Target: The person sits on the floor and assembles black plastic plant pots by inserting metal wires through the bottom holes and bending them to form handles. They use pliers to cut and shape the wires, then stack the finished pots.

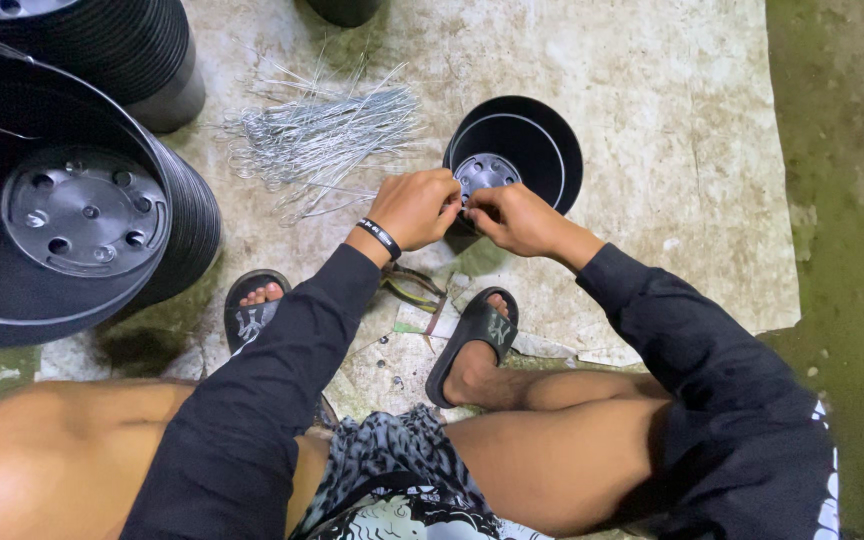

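A small black plastic pot [532, 140] lies on the ground, its open mouth towards me and its holed base showing inside. My left hand [415, 205], with a black wristband, and my right hand [514, 218] meet at the pot's near rim. Both hands have their fingers pinched together at the rim; whatever thin thing they pinch is too small to make out. A loose heap of thin silvery wires [322, 135] lies on the ground just left of the pot, a little beyond my left hand.
A stack of larger black pots [167, 225] lies on its side at the left, with another stack [147, 50] behind it. A worn pale sheet [672, 120] covers the ground; mossy concrete [852, 200] runs along the right. My sandalled feet [472, 335] rest below my hands.
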